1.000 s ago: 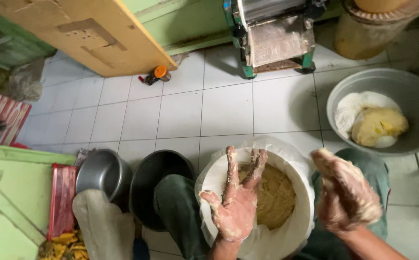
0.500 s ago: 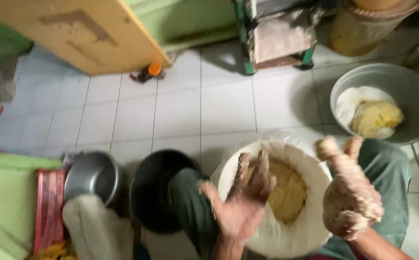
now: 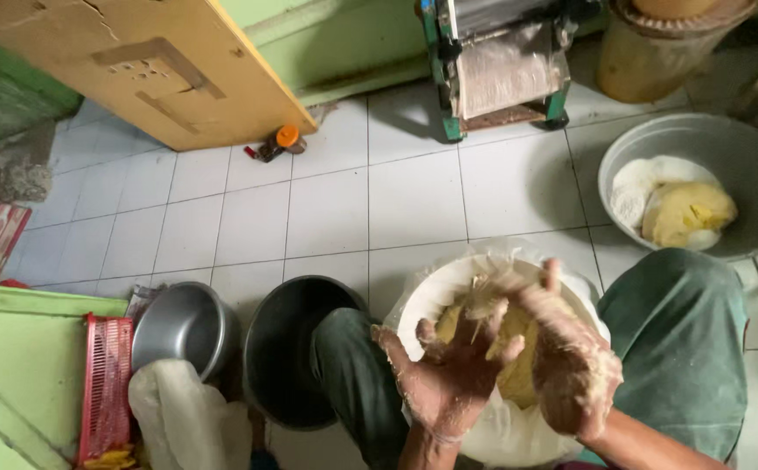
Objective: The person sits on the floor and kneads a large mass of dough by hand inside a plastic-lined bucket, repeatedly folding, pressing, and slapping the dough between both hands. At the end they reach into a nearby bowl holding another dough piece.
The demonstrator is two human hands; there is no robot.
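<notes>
- Head view: dough-caked left hand (image 3: 448,374) and right hand (image 3: 562,348), fingers spread, gripping nothing, rub together over white basin (image 3: 427,300) of yellow dough (image 3: 518,370).
- Grey bowl (image 3: 736,157) holds flour and a yellow dough lump (image 3: 685,213).

Sticky yellow dough (image 3: 518,370) sits crumbly and shaggy in a white plastic-lined bowl (image 3: 435,300) on the floor between the knees.

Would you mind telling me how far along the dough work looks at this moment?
Done, it seems: a yellow dough lump sits with flour in the grey basin. In hand: the left hand and right hand, both caked in sticky dough, meet above the white bowl, apparently rubbing it off. Left: the crumbly dough in that bowl looks loose, not yet a smooth lump.
</notes>
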